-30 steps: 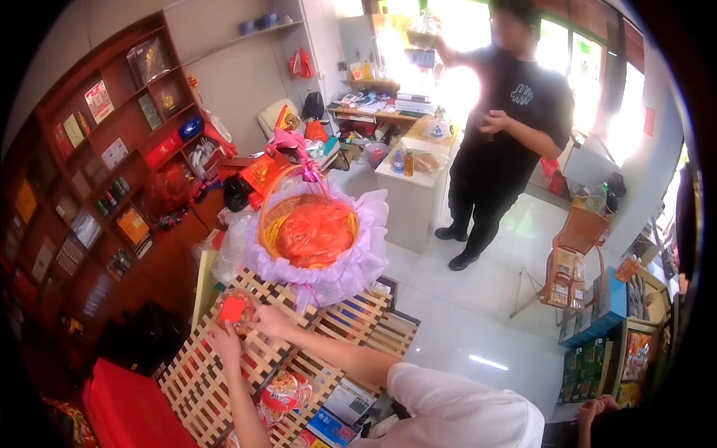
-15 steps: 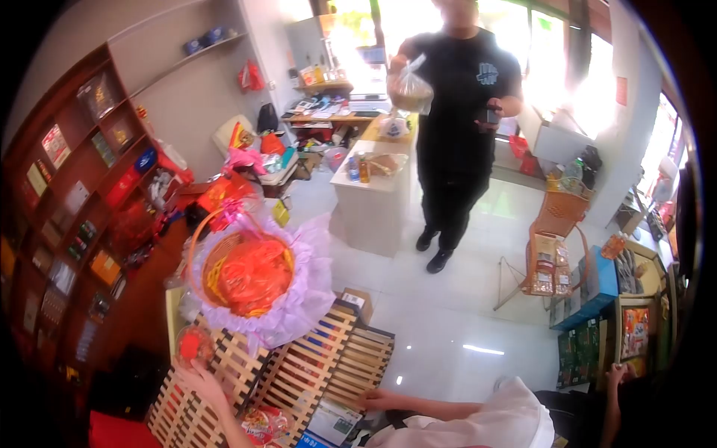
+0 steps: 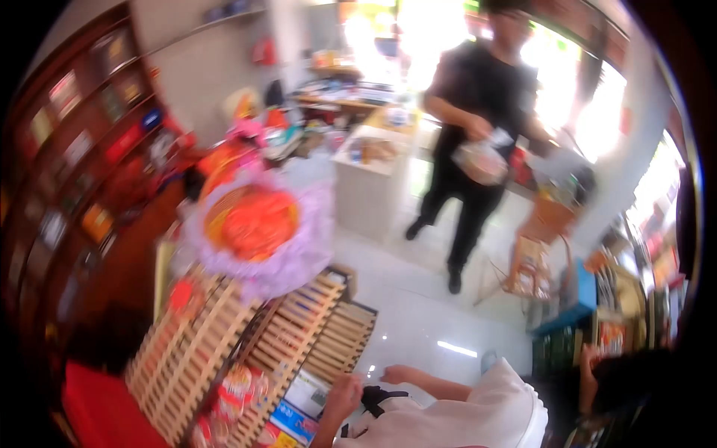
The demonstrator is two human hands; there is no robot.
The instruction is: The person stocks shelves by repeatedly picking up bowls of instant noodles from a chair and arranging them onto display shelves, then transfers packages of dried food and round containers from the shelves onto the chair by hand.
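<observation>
My left hand (image 3: 343, 394) is raised in front of my body, beside the slatted wooden racks (image 3: 202, 336). Blur smears its fingers, and I see nothing in it. Across from it is my right hand (image 3: 397, 375), its arm coming from a white sleeve (image 3: 500, 396); its fingers are blurred too. A clear jar with a red lid (image 3: 181, 295) stands on the left rack, away from both hands. Behind it is a basket (image 3: 216, 224) wrapped in lilac paper (image 3: 317, 231), with red packaging (image 3: 259, 225) inside. Red-and-white packets (image 3: 239, 384) lie on the lower rack.
A person in black (image 3: 485, 112) holds a clear plastic bag (image 3: 482, 160) across the floor. Another dark-clothed person's arm (image 3: 590, 381) shows at right. A white counter (image 3: 366, 194), a wicker chair (image 3: 545, 224) and a blue box (image 3: 571, 299) stand around. Brown shelves (image 3: 75, 164) line the left.
My left hand has left the red-lidded jar and moved right, close to my right hand. My right hand has come off the rack's edge. The person in black has turned and lowered the bag.
</observation>
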